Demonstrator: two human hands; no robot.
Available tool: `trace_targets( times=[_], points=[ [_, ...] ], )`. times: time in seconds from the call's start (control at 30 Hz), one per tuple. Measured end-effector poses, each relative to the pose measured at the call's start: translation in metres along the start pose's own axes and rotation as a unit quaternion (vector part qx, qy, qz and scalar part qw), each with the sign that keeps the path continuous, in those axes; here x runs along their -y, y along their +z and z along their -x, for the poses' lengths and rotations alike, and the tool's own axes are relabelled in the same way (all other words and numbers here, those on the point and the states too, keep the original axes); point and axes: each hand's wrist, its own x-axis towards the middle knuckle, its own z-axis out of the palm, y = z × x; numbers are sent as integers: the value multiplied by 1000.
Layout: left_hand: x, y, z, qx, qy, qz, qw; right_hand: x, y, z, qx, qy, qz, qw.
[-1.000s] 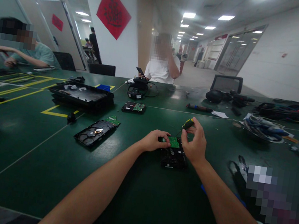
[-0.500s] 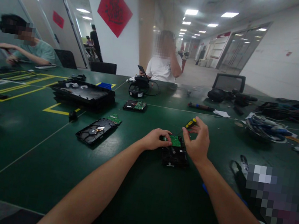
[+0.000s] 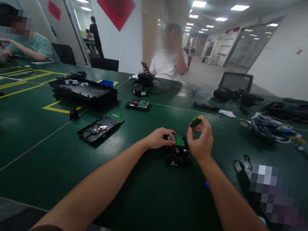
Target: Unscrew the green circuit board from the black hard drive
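Note:
A black hard drive [image 3: 178,157] lies flat on the green table in front of me, with a green circuit board [image 3: 179,140] on its far part. My left hand [image 3: 162,138] grips the drive's left side, thumb and fingers pinched at the edge of the board. Between the thumb and fingers of my right hand [image 3: 202,140] is a screwdriver [image 3: 195,122] with a yellow and dark handle. It stands tilted over the drive's far right corner. Its shaft shows only faintly, and I cannot make out whether the tip touches a screw.
An opened drive [image 3: 98,130] with a loose green board lies to the left, and another drive [image 3: 138,104] farther back. Behind are a black tray [image 3: 84,91] and a headset-like device [image 3: 139,86]. Bundled cables [image 3: 270,129] lie right. Two people sit across the table.
The screwdriver handle has turned in my right fingers, showing less yellow and tilting lower. My left hand stays on the drive. The whole view has shifted slightly.

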Motion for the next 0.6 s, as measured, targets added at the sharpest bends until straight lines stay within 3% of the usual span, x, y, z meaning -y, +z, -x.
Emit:
trace_targets(
  times=[0.6],
  points=[
    [-2,0,0,1,4,12,1000,2,-4,0,7,1,13,1000]
  ],
)
